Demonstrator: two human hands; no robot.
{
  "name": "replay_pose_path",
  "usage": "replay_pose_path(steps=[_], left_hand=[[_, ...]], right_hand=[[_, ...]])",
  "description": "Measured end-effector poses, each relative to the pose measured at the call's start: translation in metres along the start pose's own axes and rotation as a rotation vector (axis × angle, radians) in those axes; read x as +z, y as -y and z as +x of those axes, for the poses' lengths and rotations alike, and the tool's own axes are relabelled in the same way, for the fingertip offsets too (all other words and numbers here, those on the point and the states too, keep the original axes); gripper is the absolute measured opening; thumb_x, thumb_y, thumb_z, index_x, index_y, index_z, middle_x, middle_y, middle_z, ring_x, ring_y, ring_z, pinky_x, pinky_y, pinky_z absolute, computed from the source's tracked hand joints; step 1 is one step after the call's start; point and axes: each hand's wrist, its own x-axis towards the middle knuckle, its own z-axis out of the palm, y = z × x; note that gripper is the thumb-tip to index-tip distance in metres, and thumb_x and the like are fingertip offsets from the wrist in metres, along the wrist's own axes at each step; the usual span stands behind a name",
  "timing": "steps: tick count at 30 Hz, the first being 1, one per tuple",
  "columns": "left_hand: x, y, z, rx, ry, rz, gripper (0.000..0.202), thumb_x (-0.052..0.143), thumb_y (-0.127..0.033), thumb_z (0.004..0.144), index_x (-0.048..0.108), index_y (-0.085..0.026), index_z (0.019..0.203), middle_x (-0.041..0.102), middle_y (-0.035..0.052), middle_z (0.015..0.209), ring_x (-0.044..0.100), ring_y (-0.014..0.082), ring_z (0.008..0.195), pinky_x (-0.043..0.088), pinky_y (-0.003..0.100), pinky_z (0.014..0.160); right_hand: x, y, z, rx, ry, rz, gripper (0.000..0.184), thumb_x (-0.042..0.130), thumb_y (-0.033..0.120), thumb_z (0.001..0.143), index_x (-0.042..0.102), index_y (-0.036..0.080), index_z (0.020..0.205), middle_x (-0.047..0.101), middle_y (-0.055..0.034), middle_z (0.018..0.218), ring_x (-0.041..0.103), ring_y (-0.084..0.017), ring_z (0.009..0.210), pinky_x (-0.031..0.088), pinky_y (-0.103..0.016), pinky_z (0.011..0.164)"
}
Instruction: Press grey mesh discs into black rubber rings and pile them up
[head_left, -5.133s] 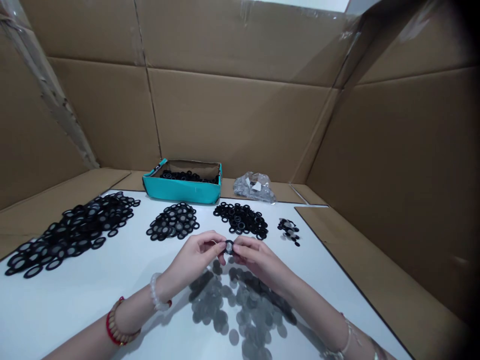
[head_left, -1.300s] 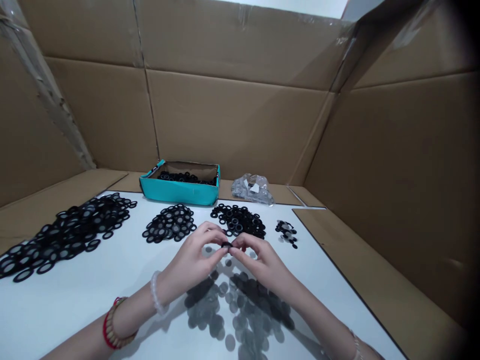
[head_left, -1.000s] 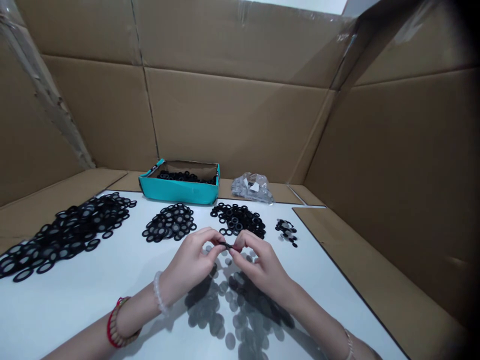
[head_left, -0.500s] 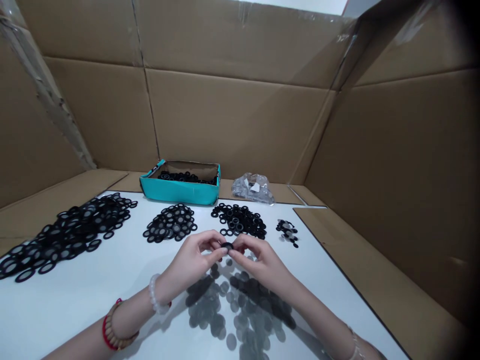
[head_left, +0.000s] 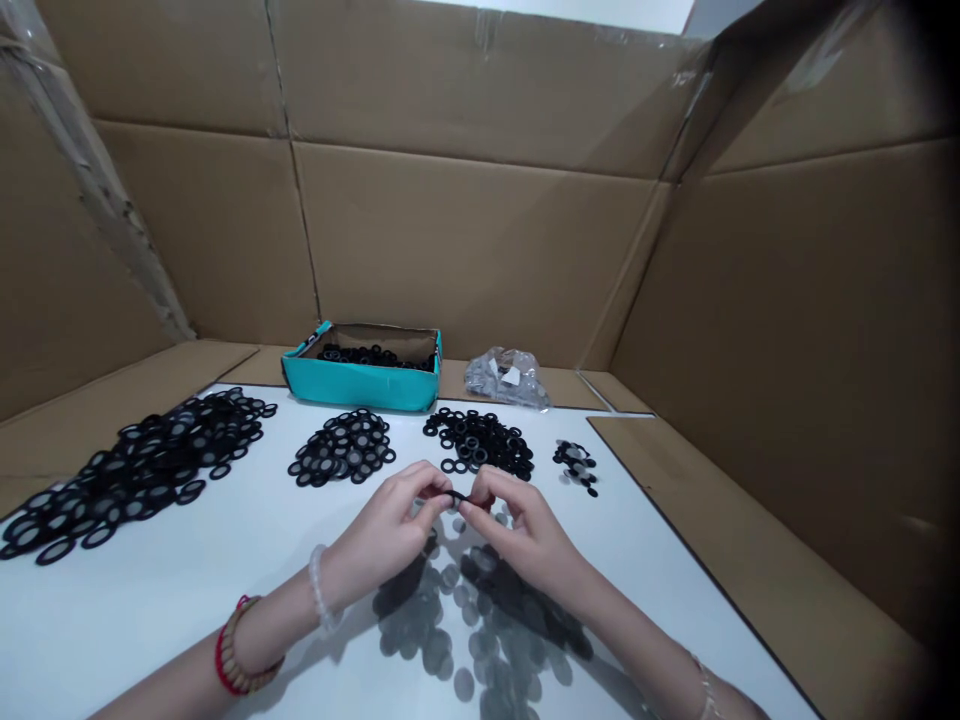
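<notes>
Thumbs and fingertips closed in a pinch, the left hand [head_left: 390, 530] and right hand [head_left: 529, 530] share a black ring [head_left: 456, 495], just tipped nearer edge-on, suggesting unfinished handling; grey discs [head_left: 506, 640] dot the worktop [head_left: 622, 525] beneath the hands.

One camera, worn on the person's head, is looking forward and down over the tabletop [head_left: 135, 610], facing the teal box [head_left: 364, 387] from the near side. It is aiming slightly to the right of the teal box and sitting higher than it. The left hand [head_left: 386, 535] and the right hand [head_left: 529, 540] are showing closer to the lens than the teal box. The wide view is also taking in the back wall [head_left: 465, 240] behind the teal box, and the left wall [head_left: 67, 260] and right wall [head_left: 810, 300] on either side of it. Far right of the teal box, darkness is blurring the frame's edge, probably hiding some of the right wall.
</notes>
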Motion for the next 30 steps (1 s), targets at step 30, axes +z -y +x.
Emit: replay_pose_path(steps=[30], left_hand=[[0.003, -0.002, 0.002, -0.096, -0.024, -0.300, 0.008, 0.052, -0.024, 0.082, 0.057, -0.018, 0.081, 0.055, 0.0010, 0.077, 0.054, 0.0158, 0.073, 0.043, 0.026, 0.066]], right_hand=[[0.003, -0.008, -0.002, -0.022, 0.069, -0.007, 0.025, 0.040, 0.028, 0.091, 0.039, 0.020, 0.067, 0.041, 0.0019, 0.068, 0.040, -0.013, 0.064, 0.032, -0.025, 0.059]])
